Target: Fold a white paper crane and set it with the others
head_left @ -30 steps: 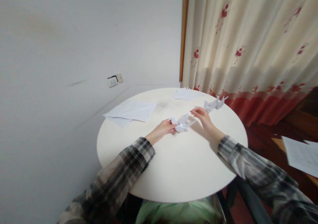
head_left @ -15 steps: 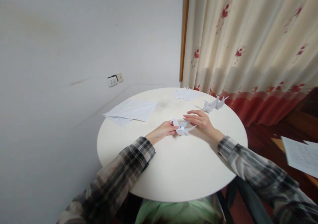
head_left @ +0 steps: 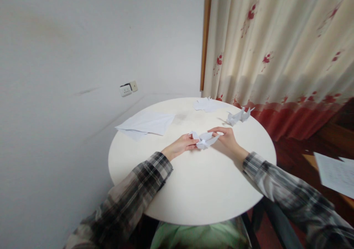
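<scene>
A small folded white paper figure [head_left: 204,140] lies between my hands on the round cream table [head_left: 193,182]. My left hand [head_left: 181,146] pinches its left end, fingers closed on the paper. From the right, my right hand [head_left: 226,137] grips the other end with fingers curled round a flap. Both arms wear plaid sleeves and rest on the tabletop.
Flat white sheets [head_left: 145,124] lie at the table's left rear. A second folded paper figure [head_left: 239,116] and a crumpled paper [head_left: 205,104] sit near the far edge. A flowered curtain [head_left: 276,50] hangs behind; a printed sheet [head_left: 336,173] lies at the right.
My right hand came back from near the far paper figure to the piece between my hands and closed on its right end. My left hand stayed put.
</scene>
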A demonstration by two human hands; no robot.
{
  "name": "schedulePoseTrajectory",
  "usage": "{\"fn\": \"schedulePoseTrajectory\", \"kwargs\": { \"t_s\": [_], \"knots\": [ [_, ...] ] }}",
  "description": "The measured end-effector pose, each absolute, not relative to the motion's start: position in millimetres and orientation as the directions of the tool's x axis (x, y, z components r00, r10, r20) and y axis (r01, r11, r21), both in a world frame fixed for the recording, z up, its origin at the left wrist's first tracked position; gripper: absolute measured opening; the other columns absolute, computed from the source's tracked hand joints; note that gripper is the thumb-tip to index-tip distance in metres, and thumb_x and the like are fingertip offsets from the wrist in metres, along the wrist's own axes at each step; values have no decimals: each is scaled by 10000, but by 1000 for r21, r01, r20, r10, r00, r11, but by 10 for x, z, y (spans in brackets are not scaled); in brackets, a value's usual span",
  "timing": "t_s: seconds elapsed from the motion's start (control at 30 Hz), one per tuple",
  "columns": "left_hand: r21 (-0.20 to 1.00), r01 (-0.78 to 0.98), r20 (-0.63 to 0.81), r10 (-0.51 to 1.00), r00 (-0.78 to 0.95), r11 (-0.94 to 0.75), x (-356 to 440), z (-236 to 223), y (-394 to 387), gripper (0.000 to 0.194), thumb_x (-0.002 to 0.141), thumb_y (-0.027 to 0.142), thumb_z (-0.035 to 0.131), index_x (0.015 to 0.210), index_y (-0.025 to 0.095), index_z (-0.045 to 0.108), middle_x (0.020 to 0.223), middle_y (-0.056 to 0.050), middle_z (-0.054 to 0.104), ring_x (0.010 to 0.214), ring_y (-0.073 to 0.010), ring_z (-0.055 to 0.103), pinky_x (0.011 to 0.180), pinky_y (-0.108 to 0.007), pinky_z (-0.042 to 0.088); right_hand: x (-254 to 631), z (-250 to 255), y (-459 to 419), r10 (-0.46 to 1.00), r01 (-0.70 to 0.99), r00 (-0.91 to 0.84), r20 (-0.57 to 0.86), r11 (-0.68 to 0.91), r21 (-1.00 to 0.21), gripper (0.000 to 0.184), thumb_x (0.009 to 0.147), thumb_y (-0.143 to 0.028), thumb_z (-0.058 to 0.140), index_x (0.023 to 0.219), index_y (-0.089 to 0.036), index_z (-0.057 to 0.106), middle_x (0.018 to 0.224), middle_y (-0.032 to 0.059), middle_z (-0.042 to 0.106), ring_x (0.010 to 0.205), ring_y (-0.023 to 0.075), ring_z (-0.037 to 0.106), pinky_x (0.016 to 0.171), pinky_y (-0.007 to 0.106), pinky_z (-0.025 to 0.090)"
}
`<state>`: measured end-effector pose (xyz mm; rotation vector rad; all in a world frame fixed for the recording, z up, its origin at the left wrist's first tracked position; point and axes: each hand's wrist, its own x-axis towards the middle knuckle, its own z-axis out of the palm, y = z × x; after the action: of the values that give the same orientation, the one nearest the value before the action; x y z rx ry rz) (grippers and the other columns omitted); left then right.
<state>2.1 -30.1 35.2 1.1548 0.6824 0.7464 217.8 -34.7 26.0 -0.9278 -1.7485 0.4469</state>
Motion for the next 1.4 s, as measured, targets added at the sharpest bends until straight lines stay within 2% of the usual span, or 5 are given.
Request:
{"fn": "schedulePoseTrajectory", "kwargs": {
  "t_s": [0.33,0.43,0.7,1.07,1.4],
  "knots": [
    [975,-124,-87,830,551,185,17,335,-280,365,610,244,757,898,102,585,996,-118,642,815,-145,621,810,-286,479,2194,280,-335,715,507,-337,612,686,-522,175,786,-283,507,785,-218,669,741,68,631,701,206,541,668,316,379],
    [987,-96,-55,842,536,126,2,335,-263,366,616,278,747,890,108,573,945,-80,637,803,-129,609,792,-272,471,2166,220,-315,770,513,-355,530,635,-578,181,781,-263,487,667,-205,616,620,31,566,590,164,473,591,284,330],
    [996,-72,83,862,500,-53,22,281,-180,418,569,372,749,808,99,543,832,-49,612,750,-129,589,748,-276,447,2065,76,-261,896,28,-429,116,142,-989,277,740,-364,519,536,-189,455,425,-44,384,398,91,275,441,253,176],
    [982,-60,182,825,535,-178,53,274,-205,369,596,382,718,732,106,513,715,13,548,665,-84,525,640,-213,393,2177,176,-247,597,-247,-800,-62,-422,-872,260,747,-191,478,514,-181,364,338,-89,229,332,60,130,338,171,166],
    [992,-93,119,856,503,-84,63,290,-219,371,573,346,741,776,110,539,767,-13,583,686,-99,548,676,-234,414,2180,161,-218,574,-358,-818,-32,-552,-753,332,793,-173,452,478,-172,349,341,-78,236,312,52,182,334,146,254]
  ]
}}
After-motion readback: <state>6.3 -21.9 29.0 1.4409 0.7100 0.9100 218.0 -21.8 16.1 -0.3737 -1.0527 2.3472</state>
